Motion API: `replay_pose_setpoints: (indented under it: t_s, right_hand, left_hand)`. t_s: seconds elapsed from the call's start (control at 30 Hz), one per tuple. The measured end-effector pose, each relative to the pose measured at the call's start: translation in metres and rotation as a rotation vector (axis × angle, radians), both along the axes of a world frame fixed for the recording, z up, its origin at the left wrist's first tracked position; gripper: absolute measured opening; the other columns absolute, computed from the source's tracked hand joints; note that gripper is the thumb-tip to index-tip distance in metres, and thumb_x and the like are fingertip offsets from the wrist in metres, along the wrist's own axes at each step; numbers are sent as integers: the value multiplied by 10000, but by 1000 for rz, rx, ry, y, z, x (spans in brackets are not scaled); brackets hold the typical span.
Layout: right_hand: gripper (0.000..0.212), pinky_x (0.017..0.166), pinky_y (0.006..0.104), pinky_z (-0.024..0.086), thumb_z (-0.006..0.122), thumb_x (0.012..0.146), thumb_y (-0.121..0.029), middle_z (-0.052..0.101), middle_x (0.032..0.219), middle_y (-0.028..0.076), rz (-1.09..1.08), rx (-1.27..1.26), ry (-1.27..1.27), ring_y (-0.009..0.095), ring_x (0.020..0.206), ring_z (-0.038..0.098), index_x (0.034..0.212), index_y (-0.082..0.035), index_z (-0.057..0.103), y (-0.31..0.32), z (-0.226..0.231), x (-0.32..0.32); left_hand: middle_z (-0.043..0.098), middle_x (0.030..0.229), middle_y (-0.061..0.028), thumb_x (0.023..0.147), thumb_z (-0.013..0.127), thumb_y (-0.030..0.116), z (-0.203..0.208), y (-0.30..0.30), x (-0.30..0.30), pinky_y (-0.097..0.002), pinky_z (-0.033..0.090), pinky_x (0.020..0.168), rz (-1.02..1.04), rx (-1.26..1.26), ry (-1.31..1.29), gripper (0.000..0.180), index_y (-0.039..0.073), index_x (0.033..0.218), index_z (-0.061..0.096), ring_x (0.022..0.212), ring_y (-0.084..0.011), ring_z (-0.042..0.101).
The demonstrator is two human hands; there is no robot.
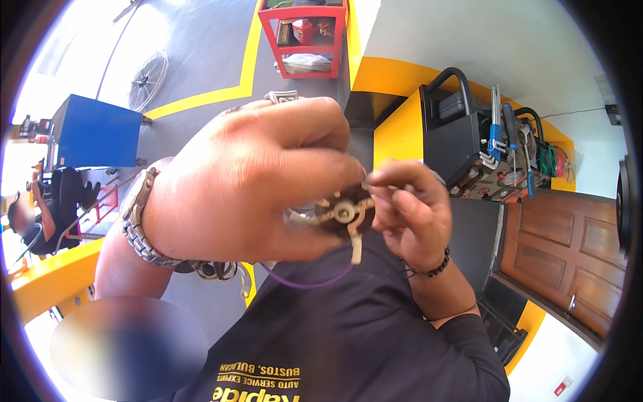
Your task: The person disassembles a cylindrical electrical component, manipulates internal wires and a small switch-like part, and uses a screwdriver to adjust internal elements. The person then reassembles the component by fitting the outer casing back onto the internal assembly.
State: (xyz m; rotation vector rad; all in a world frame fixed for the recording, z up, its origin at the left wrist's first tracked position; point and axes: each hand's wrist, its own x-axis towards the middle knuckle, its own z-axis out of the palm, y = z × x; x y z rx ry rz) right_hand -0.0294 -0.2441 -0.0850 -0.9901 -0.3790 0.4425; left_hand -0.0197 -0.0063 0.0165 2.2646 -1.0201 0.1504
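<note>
My left hand [248, 174], with a ring and a metal-banded watch, is closed around a small round black part [345, 213]. Brass-coloured metal strips spread from a pale ring at the part's centre, and a tan tab sticks out below. A thin purple wire [301, 287] loops beneath my left hand and the part. My right hand [415, 211], wearing a dark beaded bracelet, is at the part's right edge. Its fingers are curled and drawn together, slightly blurred; what lies between the fingertips is too small to make out. My left fingers partly hide the part.
To the right is a black tool cart [462, 144] bearing hand tools and hex keys. A red shelf trolley [305, 40] is at the far side, and a blue cabinet [97, 134] at the left. Another person [40, 221] sits at far left. A yellow beam [60, 285] crosses lower left.
</note>
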Motion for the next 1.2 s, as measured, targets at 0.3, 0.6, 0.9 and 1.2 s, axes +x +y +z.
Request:
replay_pose_setpoints:
  t_s: [0.3, 0.6, 0.9, 1.2]
  right_hand:
    - [371, 569, 234, 445, 397, 1096, -347, 641, 1056, 70, 251, 226, 378, 65, 709, 556, 1287, -61, 538, 25, -3, -6]
    - [516, 947, 365, 529, 398, 1044, -398, 639, 1239, 139, 384, 41, 507, 223, 1128, 641, 1319, 11, 548, 23, 15, -9]
    - [495, 929, 363, 545, 395, 1036, -394, 649, 1217, 128, 369, 295, 796, 219, 1111, 652, 1283, 0, 565, 29, 18, -17]
    - [471, 935, 353, 550, 395, 1044, -381, 649, 1211, 125, 290, 221, 672, 212, 1113, 657, 1272, -4, 562, 36, 18, -18]
  left_hand:
    - [619, 918, -117, 546, 886, 122, -4, -4, 1, -344, 541, 643, -38, -104, 39, 525, 1, 1029, 718, 733, -263, 655]
    - [613, 885, -102, 550, 851, 122, -7, 2, 1, -358, 529, 603, -154, -113, -38, 511, 3, 1023, 699, 715, -268, 645]
    - [591, 880, -87, 562, 840, 147, -11, -2, -2, -333, 502, 568, -173, -142, -57, 517, 2, 1038, 700, 714, -239, 636]
    - [634, 917, -80, 601, 830, 162, -12, -9, -6, -341, 532, 624, -65, -83, 2, 459, 32, 1017, 688, 756, -235, 663]
